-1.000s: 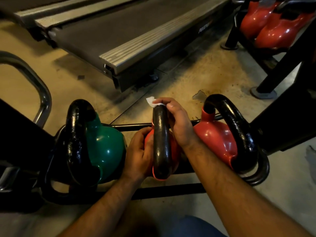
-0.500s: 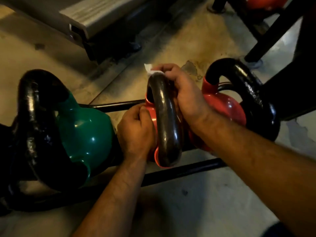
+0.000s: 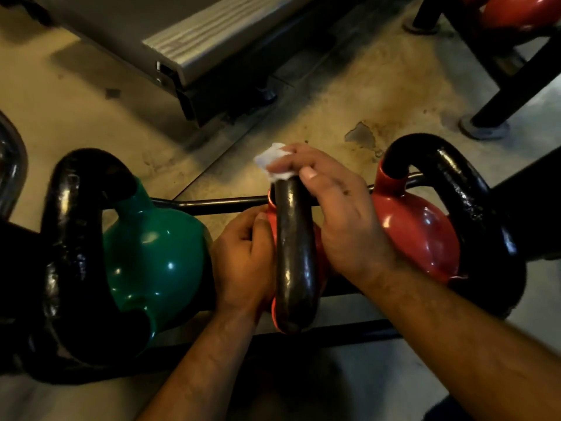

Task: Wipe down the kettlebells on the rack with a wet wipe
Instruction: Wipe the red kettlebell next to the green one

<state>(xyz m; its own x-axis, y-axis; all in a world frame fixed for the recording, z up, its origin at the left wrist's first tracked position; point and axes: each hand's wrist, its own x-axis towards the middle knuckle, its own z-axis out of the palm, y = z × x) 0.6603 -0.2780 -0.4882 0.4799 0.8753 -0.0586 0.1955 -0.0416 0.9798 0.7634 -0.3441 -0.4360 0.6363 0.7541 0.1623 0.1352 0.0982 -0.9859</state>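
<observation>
The right hand [image 3: 340, 214] holds the wet wipe [image 3: 274, 164] pinched against the far end of the black handle [image 3: 296, 253] of the middle kettlebell [image 3: 318, 247], which sits on the rack [image 3: 218, 203] between a green kettlebell [image 3: 158, 253] and a red kettlebell [image 3: 416, 229]. The left hand [image 3: 243, 259] has its fingers curled against the orange body and steadies it; how firm this grip is, I cannot tell, as the handle hides part of it. To do this step well, wrap the wipe around the handle and draw it along the whole curve toward the near end, with steady pressure. Turn the wipe to reach the underside as well. The body should be wiped afterwards.
</observation>
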